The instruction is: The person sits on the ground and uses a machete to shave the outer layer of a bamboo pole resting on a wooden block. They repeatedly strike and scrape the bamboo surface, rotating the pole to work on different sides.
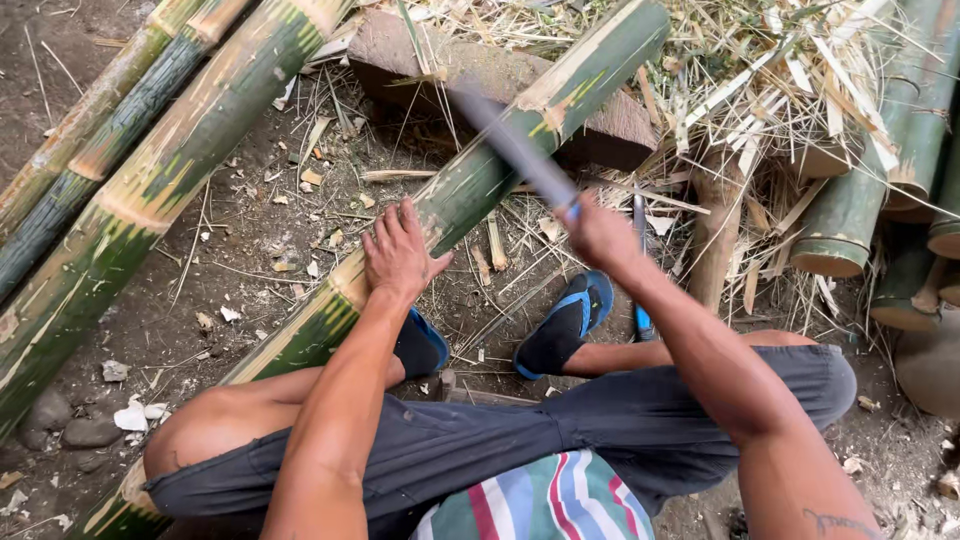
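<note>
A long green bamboo pole (pixel 480 175) runs diagonally from lower left to upper right, propped on a wooden block (pixel 600 125). My left hand (pixel 398 252) presses flat on the pole with fingers spread. My right hand (pixel 598 235) grips the handle of a long knife; its blurred blade (pixel 510 145) slants up-left across the pole. My legs in dark shorts and my feet in blue-and-black sandals (pixel 565 325) lie under the pole.
Other bamboo poles (pixel 150 180) lie at the left. Cut bamboo sections (pixel 850 220) and a heap of split strips and dry leaves (pixel 780 80) fill the upper right. Another blue-handled tool (pixel 642 310) rests beside my right foot. Stones (pixel 90 432) and chips dot the dirt.
</note>
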